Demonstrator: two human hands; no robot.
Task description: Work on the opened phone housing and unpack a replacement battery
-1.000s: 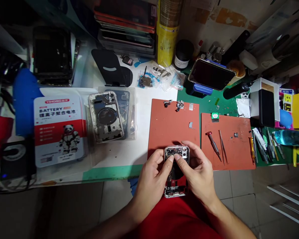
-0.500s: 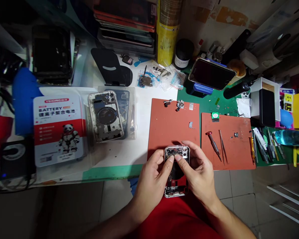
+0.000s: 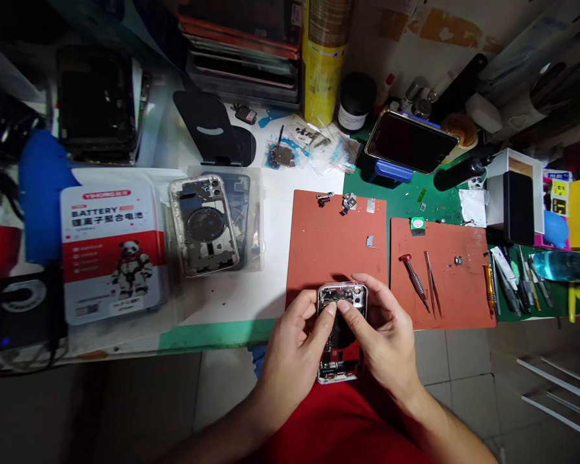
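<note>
Two hands: our left hand [image 3: 292,348] and right hand [image 3: 391,335] pinch the opened phone housing [image 3: 339,336] from both sides, thumb tips together over its upper part, other fingers around the edges.
Housing's feel: we judge it light, with a stiff, rather slippery rim; the exposed innards look fragile.
Best hold: we would take the long side rims, keeping hard thumb pressure off the thin parts inside.
Housing's place: between our palms, camera holes at the far end, its near end over our red-clothed lap [image 3: 338,425]; whether it touches the left brick-red mat [image 3: 331,245] we cannot tell.
Tools: screwdriver [image 3: 414,282] and tweezers [image 3: 433,285] lie apart, beyond our right hand.
</note>
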